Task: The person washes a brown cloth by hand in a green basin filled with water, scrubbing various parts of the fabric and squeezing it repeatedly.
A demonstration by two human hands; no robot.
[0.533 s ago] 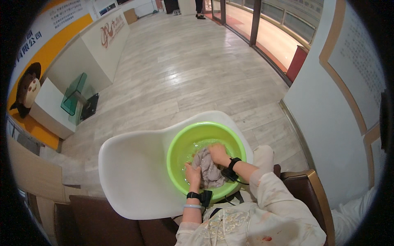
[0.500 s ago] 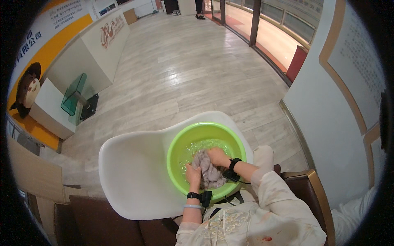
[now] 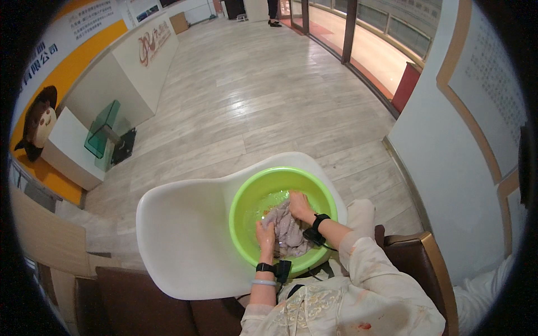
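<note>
A wet, greyish-mauve cloth (image 3: 290, 232) lies bunched in a bright green plastic basin (image 3: 240, 241) with shallow, bubbly water. My left hand (image 3: 265, 235) grips the cloth's left edge, its thumb on top. My right hand (image 3: 301, 206) is closed on the cloth's upper right part, with its fingertips hidden from above. Both wrists wear black straps with small boxes. The basin rests on the seat of a white moulded chair (image 3: 179, 241), whose backrest spreads to the left.
A brown armchair (image 3: 417, 249) is under and beside me. At the left stand a white reception counter (image 3: 134, 73) and a green glass stand (image 3: 103, 131). Pale wood-look floor (image 3: 235, 106) stretches ahead to glass doors (image 3: 347, 33). Far off, a person's legs (image 3: 272, 11) show.
My right hand has shifted slightly up and away inside the basin. The cloth is a little more spread out between my hands, and my left hand has barely moved.
</note>
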